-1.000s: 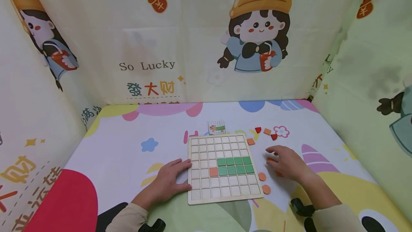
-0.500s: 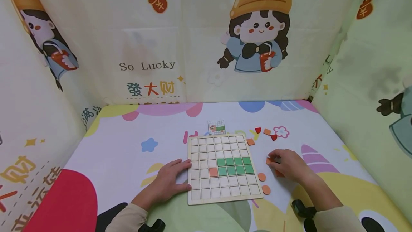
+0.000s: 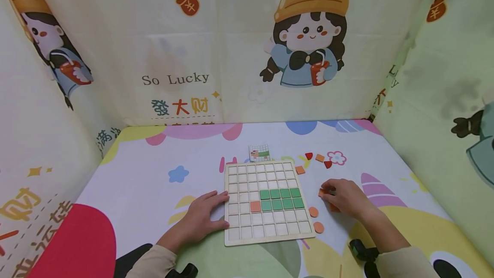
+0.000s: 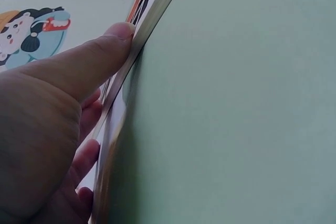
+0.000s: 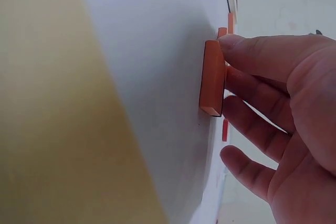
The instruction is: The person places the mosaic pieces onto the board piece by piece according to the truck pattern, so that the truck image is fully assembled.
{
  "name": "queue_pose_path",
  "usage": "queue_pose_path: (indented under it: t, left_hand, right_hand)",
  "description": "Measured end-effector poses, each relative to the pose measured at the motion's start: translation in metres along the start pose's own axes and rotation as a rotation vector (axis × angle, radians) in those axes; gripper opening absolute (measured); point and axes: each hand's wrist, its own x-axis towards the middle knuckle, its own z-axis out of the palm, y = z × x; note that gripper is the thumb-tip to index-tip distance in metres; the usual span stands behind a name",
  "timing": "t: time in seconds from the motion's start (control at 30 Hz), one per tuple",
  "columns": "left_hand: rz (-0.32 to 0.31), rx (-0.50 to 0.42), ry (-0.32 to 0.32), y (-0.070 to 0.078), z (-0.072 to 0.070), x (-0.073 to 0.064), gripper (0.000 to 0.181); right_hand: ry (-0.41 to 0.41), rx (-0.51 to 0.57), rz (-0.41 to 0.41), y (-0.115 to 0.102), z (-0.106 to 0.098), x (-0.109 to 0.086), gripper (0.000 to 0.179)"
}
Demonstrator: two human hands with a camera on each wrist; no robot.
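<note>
A wooden grid board (image 3: 270, 242) lies on the table, with two rows of green square tiles (image 3: 275, 194) and one orange tile (image 3: 256, 206) in its cells. My left hand (image 3: 200, 218) rests at the board's left edge; in the left wrist view its straight thumb (image 4: 100, 53) presses against the rim. To the right of the board, my right hand (image 3: 345, 198) pinches an orange square tile (image 3: 321, 192) between thumb and index finger, low over the table. Another orange tile (image 5: 211, 80) lies just under that hand, partly hidden in the head view.
Two orange round pieces (image 3: 314, 212) lie along the board's right edge. Beyond are orange squares (image 3: 320, 158) and two red pieces (image 3: 309, 156). A small picture card (image 3: 260, 153) sits behind the board. Printed cloth walls (image 3: 231, 55) enclose the table.
My right hand has drawn slightly back and its fingers have closed onto the orange tile, which shows at the fingertips. The left hand and board have stayed in place.
</note>
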Motion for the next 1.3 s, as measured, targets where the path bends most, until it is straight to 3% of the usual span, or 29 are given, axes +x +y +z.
queue_pose_path:
  t: [0.33, 0.5, 0.83, 1.07, 1.3]
  left_hand:
    - [-0.007, -0.01, -0.004, 0.0, 0.0, 0.002, 0.069]
    - [-0.007, -0.014, -0.007, 0.0, 0.0, 0.001, 0.068]
    - [-0.008, -0.016, 0.002, 0.0, -0.002, -0.002, 0.067]
    - [-0.008, -0.018, 0.002, 0.0, -0.001, -0.002, 0.066]
    - [-0.007, -0.02, 0.002, 0.0, -0.001, -0.001, 0.066]
  right_hand:
    - [-0.018, 0.055, 0.03, -0.015, -0.002, 0.002, 0.039]
    - [0.033, 0.045, -0.089, -0.033, 0.003, 0.008, 0.029]
    - [0.026, 0.005, -0.295, -0.077, 0.013, 0.023, 0.02]
    - [0.004, -0.011, -0.374, -0.099, 0.022, 0.032, 0.017]
    - [-0.035, -0.011, -0.389, -0.112, 0.033, 0.041, 0.018]
